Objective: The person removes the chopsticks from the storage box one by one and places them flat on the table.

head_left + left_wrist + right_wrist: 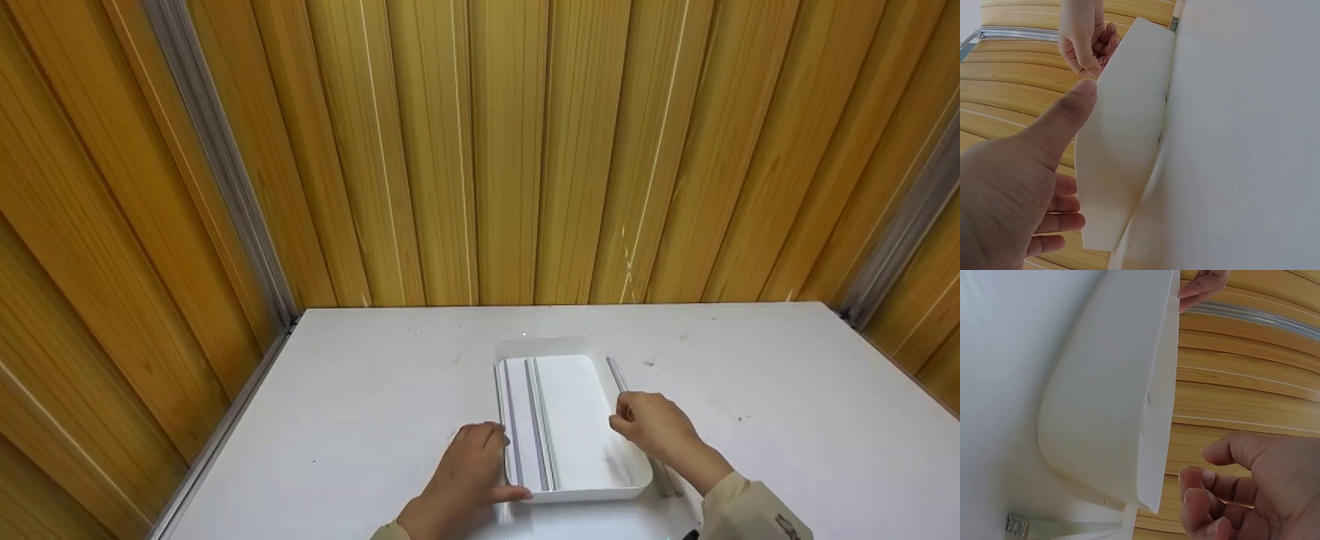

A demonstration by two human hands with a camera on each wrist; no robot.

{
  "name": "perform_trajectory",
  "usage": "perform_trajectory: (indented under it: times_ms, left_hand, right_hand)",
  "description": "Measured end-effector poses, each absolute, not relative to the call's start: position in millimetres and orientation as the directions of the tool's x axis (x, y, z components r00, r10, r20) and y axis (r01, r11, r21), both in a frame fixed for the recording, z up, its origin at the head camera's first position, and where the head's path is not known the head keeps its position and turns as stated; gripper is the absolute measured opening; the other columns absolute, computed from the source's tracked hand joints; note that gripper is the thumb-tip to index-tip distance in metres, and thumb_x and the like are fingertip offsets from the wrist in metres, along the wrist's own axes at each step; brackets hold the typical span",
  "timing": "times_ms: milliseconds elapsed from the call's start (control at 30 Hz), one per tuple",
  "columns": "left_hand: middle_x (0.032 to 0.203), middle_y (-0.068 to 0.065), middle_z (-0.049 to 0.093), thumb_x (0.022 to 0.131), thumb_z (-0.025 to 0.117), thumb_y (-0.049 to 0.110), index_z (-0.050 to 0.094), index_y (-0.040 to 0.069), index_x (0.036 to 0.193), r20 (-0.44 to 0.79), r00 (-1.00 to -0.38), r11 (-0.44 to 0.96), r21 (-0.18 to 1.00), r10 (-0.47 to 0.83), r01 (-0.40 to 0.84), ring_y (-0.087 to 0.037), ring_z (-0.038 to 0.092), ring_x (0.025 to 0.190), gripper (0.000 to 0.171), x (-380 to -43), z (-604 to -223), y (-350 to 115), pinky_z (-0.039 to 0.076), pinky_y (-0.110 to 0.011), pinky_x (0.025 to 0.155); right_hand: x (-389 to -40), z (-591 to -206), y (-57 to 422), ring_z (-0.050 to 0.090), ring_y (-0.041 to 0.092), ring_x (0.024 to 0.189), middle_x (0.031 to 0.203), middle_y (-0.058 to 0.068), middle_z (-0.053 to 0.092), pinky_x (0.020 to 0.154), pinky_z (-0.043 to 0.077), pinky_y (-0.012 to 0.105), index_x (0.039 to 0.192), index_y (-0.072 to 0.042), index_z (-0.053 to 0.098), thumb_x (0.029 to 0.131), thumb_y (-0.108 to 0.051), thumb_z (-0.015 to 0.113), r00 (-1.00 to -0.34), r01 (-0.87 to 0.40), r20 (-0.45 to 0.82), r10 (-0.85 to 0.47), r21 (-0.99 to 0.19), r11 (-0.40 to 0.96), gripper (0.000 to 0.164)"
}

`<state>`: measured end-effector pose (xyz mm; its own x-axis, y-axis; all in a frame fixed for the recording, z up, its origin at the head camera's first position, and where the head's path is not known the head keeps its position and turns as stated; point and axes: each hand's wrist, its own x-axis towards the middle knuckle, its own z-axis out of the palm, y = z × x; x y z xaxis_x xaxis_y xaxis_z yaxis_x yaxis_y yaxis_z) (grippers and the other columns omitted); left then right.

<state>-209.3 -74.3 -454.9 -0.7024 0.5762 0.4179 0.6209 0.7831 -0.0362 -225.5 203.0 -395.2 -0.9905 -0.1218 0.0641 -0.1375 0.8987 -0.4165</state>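
A white rectangular tray (pixel 592 494) lies lengthwise on the white table. Long thin strips (pixel 537 420), grey and pale green, run along its left half. My left hand (pixel 469 465) rests at the tray's near left corner, the thumb along the front rim and fingertips at the left rim. Over the right rim, my right hand (pixel 660 424) hangs with loosely curled fingers; nothing shows between them in the right wrist view. Beneath that hand, slim clear sticks (pixel 666 480) lie along the tray's right side, partly hidden. One pale stick (pixel 1067 528) has a rough, glittery end.
The white table (pixel 360 405) reaches back to a wood-patterned panel wall (pixel 510 150). Grey metal posts (pixel 225 165) stand at the corners. Small specks and scraps (pixel 649 363) are scattered on the tabletop. A small dark object (pixel 691 535) shows at the near edge by the right sleeve.
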Motion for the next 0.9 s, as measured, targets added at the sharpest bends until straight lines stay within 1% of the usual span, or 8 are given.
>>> perform_trajectory:
  times_ms: [233,500,700,900]
  left_hand:
    - [0.113,-0.006,0.063,0.071,0.061,0.072,0.062,0.007,0.104,0.405,-0.713,0.788,-0.030,0.571,0.614,-0.018,0.058,0.106,0.074,-208.9,-454.4,-73.8,0.050,-0.030,0.095]
    - [0.111,-0.005,0.064,0.070,0.062,0.073,0.063,0.007,0.104,0.435,-0.689,0.784,-0.067,0.580,0.617,-0.017,0.059,0.105,0.074,-210.0,-455.7,-74.3,0.050,-0.029,0.095]
    - [0.108,-0.004,0.064,0.069,0.062,0.073,0.063,0.007,0.103,0.457,-0.674,0.778,-0.070,0.581,0.624,-0.017,0.060,0.103,0.073,-210.7,-456.7,-74.7,0.050,-0.029,0.094]
    - [0.107,-0.002,0.063,0.068,0.064,0.072,0.062,0.008,0.102,0.438,-0.689,0.783,-0.061,0.578,0.619,-0.015,0.059,0.102,0.072,-211.2,-456.0,-74.6,0.050,-0.027,0.094]
  right_hand:
    - [-228.1,-397.4,194.2,0.046,0.011,0.054,0.062,-0.002,0.057,0.049,0.038,0.023,0.076,-0.007,0.061,0.086,-0.015,0.062,-0.985,-0.171,0.066,-0.157,-0.426,0.888,0.013]
    - [-227.8,-403.6,179.4,0.046,0.011,0.055,0.062,-0.003,0.056,0.049,0.034,0.021,0.076,-0.010,0.061,0.086,-0.016,0.063,-0.990,-0.141,0.051,-0.132,-0.428,0.893,0.012]
    - [-227.8,-408.4,170.0,0.048,0.011,0.056,0.065,-0.002,0.059,0.049,0.038,0.022,0.077,-0.008,0.063,0.084,-0.014,0.064,-0.988,-0.154,0.049,-0.148,-0.435,0.887,0.010]
    - [-228.9,-414.3,160.7,0.047,0.011,0.056,0.062,-0.003,0.057,0.049,0.037,0.022,0.073,-0.010,0.062,0.082,-0.014,0.064,-0.985,-0.170,0.060,-0.160,-0.431,0.886,0.010]
